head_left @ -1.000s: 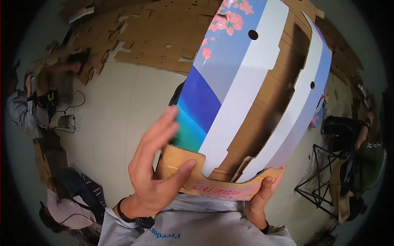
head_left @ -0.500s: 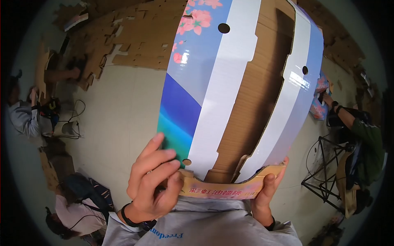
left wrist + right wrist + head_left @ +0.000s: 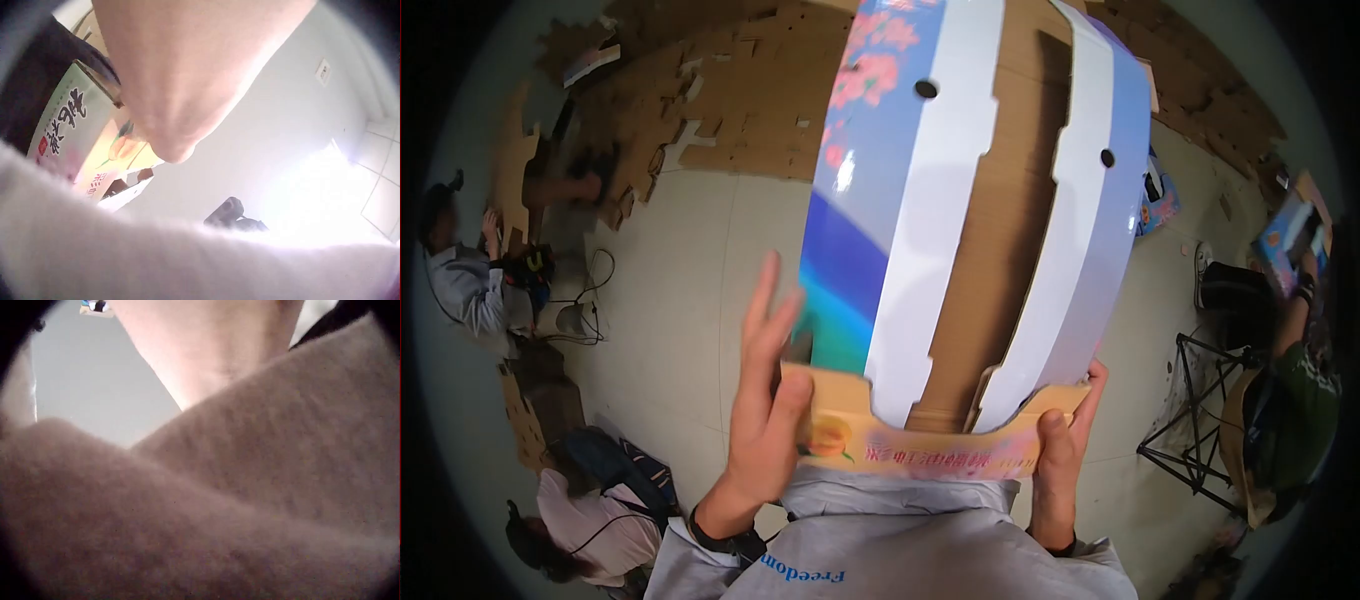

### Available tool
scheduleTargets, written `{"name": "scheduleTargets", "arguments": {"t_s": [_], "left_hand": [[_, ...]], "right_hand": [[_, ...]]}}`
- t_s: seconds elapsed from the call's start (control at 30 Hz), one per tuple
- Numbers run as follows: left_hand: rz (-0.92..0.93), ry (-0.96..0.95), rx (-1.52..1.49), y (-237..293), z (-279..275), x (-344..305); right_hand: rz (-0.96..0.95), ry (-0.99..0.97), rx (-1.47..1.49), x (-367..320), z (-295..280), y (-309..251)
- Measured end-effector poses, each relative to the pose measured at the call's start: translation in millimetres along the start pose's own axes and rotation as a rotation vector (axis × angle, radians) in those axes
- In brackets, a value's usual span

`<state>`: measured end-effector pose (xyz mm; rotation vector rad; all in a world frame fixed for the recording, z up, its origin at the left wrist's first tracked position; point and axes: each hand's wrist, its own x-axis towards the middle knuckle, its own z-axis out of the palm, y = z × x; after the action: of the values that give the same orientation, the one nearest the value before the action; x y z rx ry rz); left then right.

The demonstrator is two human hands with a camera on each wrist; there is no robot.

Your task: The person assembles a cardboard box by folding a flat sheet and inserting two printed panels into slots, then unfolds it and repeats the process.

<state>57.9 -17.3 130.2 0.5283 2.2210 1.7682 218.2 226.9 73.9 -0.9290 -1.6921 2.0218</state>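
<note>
A printed cardboard box (image 3: 940,200), blue with pink blossoms and white inner flaps, tilts up before my chest with a long gap between its top flaps. Its yellow end panel (image 3: 940,450) with red lettering and a peach picture faces me. My right hand (image 3: 1060,450) grips the right end of that panel, thumb on the front and fingers round the side. My left hand (image 3: 765,410) is at the left corner, fingers straight and blurred along the side, thumb by the panel's edge. In the left wrist view, the box's lettered side (image 3: 69,119) shows beside the hand.
Flattened cardboard (image 3: 750,100) covers the floor at the back. A black metal frame (image 3: 1195,410) stands at right, near a person (image 3: 1300,370) holding another printed box (image 3: 1290,240). People sit at left (image 3: 465,270) and lower left (image 3: 590,520), beside a dark bag (image 3: 620,465).
The box has shifted left. My left hand's fingers curled in at the box's left corner, then straightened, uncovering the peach picture on the panel. My right hand keeps its grip.
</note>
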Motion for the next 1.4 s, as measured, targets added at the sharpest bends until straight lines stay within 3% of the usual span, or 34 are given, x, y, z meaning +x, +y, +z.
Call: {"name": "scheduleTargets", "arguments": {"t_s": [0.07, 0.13, 0.17, 0.27, 0.33, 0.37, 0.4, 0.47, 0.57, 0.7, 0.8, 1.23, 1.33, 1.4], "left_hand": [[-0.018, -0.109, 0.073, 0.7, -9.8, -18.7], [-0.032, -0.1, 0.132, -4.3, -11.2, -52.5], [0.029, -0.095, 0.23, -6.0, -9.7, -58.5], [0.344, -0.045, 0.668, 10.3, -0.2, -57.1], [0.575, -0.37, 0.876, 27.0, -1.2, -34.2], [0.689, -0.538, 0.979, 32.9, -1.0, -23.2], [0.6, -0.583, 0.905, 37.3, 10.8, -17.5], [0.616, -0.638, 1.015, 43.1, 24.5, -10.0], [0.668, -0.705, 1.079, 34.8, 21.8, -2.5], [0.692, -0.697, 1.016, 24.2, 11.5, -4.8], [0.702, -0.664, 1.006, 19.8, 23.4, 10.1], [0.92, -0.601, 0.94, 3.3, 15.3, -24.5], [0.898, -0.593, 0.932, 5.6, 16.4, -14.6], [0.89, -0.58, 0.94, 9.1, 16.4, -14.6]], "right_hand": [[0.028, -0.111, -0.09, -4.6, -23.2, -1.1], [0.143, -0.303, -0.168, -9.7, -48.2, -9.7], [0.202, -0.399, -0.211, -11.5, -57.2, -14.2], [0.06, -0.43, -0.469, -15.3, -68.0, -22.3], [-0.465, -0.351, -0.757, -14.0, -47.7, -52.3], [-0.634, -0.4, -0.871, -13.6, -34.2, -60.9], [-0.815, -0.429, -0.975, -13.2, -20.8, -69.4], [-0.973, -0.683, -1.157, -13.4, 1.5, -76.5], [-1.038, -0.735, -1.262, -5.1, 24.9, -49.7], [-1.026, -0.827, -1.293, -20.0, 20.8, -46.2], [-1.072, -0.662, -1.249, -12.6, 29.0, -41.9], [-1.061, -0.766, -1.241, -49.5, 14.1, -29.7], [-0.901, -0.781, -0.751, -24.2, 11.9, -48.4], [-0.771, -0.62, -0.66, -3.0, 6.5, -65.3]]}}
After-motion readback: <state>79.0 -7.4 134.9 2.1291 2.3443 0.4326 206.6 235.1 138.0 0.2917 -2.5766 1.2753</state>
